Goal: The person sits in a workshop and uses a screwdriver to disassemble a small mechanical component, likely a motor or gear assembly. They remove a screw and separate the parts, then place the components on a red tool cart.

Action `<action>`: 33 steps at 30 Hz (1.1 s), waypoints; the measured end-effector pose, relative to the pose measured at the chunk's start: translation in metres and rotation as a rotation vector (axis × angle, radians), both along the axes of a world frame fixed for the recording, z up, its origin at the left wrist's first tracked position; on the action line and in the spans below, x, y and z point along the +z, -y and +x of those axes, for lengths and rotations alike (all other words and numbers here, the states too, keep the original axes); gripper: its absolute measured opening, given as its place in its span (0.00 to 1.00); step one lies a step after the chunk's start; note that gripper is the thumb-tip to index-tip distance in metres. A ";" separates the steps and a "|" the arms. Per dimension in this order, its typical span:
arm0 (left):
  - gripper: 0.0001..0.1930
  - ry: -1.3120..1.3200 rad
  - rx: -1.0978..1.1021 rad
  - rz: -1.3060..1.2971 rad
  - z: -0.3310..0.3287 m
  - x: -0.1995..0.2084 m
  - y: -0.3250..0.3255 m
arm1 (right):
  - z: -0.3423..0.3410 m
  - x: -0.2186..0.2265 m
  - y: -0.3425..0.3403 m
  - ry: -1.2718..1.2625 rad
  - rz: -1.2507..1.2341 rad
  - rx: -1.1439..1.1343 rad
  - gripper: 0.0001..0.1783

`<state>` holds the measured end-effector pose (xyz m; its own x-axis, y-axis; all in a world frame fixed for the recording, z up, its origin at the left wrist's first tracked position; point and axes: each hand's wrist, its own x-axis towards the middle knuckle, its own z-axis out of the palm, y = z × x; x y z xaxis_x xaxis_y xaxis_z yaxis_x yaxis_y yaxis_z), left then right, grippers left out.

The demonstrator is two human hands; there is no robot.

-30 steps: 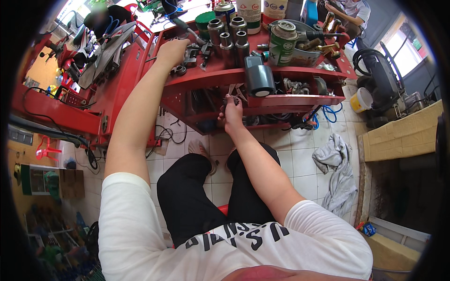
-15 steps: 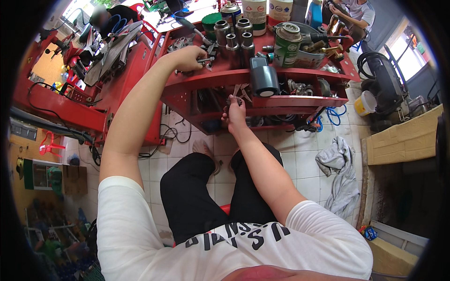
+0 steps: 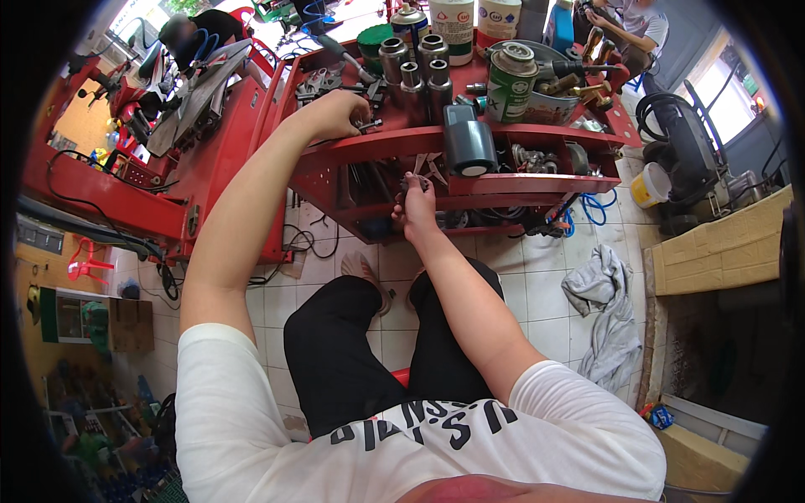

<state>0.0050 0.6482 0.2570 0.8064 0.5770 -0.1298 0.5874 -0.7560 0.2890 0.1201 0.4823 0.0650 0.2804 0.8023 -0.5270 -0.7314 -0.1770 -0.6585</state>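
Observation:
At the left end of the red tool cart's top (image 3: 340, 139), my left hand (image 3: 339, 115) reaches down with its fingers curled together. A small silver metal piece (image 3: 369, 127) lies at its fingertips; whether the fingers grip anything is hidden. Loose metal tools and parts (image 3: 323, 82) are spread just beyond this hand. Lower, in front of the cart's open drawer (image 3: 537, 181), my right hand (image 3: 417, 205) is closed round a small dark metal part (image 3: 412, 180) whose exact kind I cannot tell. Several tall steel sockets (image 3: 411, 88) stand upright right of my left hand.
A green spray can (image 3: 510, 84), a dark cylindrical device (image 3: 470, 144) over the cart's front edge, and a tub of tools (image 3: 553, 107) stand to the right. Grey cloth (image 3: 602, 310) lies on the tiled floor. Cables (image 3: 306, 243) trail at left. Another person (image 3: 641, 29) sits at far right.
My left hand has shifted slightly down, and its fingers have bent further over the small metal piece. My right hand stays almost in place, its fingers slightly turned.

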 end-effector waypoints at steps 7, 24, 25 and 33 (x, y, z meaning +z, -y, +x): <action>0.19 0.066 0.050 0.028 -0.008 0.002 0.007 | 0.001 -0.004 -0.003 0.009 -0.005 0.006 0.17; 0.13 0.366 0.219 -0.031 -0.042 0.019 0.040 | 0.000 -0.004 -0.003 0.020 -0.024 0.043 0.16; 0.13 0.427 0.253 -0.036 -0.046 0.023 0.051 | 0.000 -0.004 -0.002 0.023 -0.026 0.053 0.16; 0.08 1.148 0.533 -0.450 -0.096 -0.067 0.200 | -0.008 0.007 0.018 0.103 0.119 0.297 0.18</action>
<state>-0.0907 0.4481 0.1904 0.2779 0.9389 0.2032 0.0374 -0.2220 0.9743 0.1125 0.4647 0.0719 0.0724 0.9112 -0.4055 -0.5879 -0.2895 -0.7554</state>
